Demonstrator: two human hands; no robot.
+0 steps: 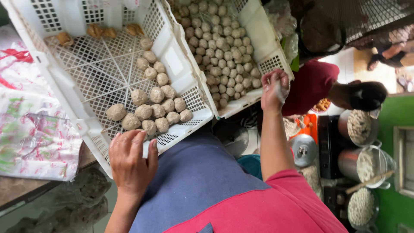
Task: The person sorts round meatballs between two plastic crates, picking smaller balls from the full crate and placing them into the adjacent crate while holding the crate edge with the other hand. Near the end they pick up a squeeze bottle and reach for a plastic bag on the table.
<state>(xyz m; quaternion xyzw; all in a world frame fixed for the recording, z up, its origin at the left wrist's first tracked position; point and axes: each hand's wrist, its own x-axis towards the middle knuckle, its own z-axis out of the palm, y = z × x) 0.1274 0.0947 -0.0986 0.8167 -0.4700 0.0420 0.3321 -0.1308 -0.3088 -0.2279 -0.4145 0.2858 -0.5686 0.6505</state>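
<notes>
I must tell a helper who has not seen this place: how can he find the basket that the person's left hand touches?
Two white slotted baskets lie side by side. The left hand rests on the rim of the nearer basket. It holds few, large meatballs in a loose cluster; the other basket is packed with many small ones.

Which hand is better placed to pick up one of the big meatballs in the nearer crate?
Probably the left hand: it rests on the near crate's rim, beside the large meatballs. The right hand is at the other crate.

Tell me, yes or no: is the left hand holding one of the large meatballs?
No. The left hand rests empty on the rim of the white crate, with the large meatballs lying apart inside it.
</notes>
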